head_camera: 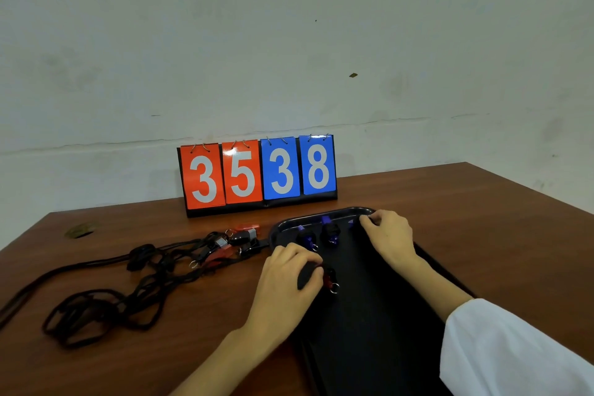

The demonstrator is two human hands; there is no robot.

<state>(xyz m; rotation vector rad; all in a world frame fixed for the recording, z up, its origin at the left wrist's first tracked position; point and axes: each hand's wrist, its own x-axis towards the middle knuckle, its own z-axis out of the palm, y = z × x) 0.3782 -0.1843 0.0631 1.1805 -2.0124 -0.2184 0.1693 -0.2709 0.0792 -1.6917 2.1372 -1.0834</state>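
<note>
Left hand [291,270] is curled tight round a small black-and-red plastic whistle [329,276]. The whistle's metal ring sticks out just past the fingertips, and it sits low over the flat black plastic tray [369,325].

Right hand [390,236] has its fingers bent at the tray's far rim, tips just beside a small purple piece [351,222]. Can't tell if it pinches anything.

Two black-and-purple whistles [331,231] lie in the tray between the two hands, beyond the left grip.

Left of the left grip, off the tray, is a tangle of black cords [128,286] with more red-and-black whistles [231,243] on the brown wooden table [482,202].

Beyond both hands is a flip scoreboard [257,173], with red cards 3 5 and blue cards 3 8.

The right arm wears a white sleeve [514,347].
</note>
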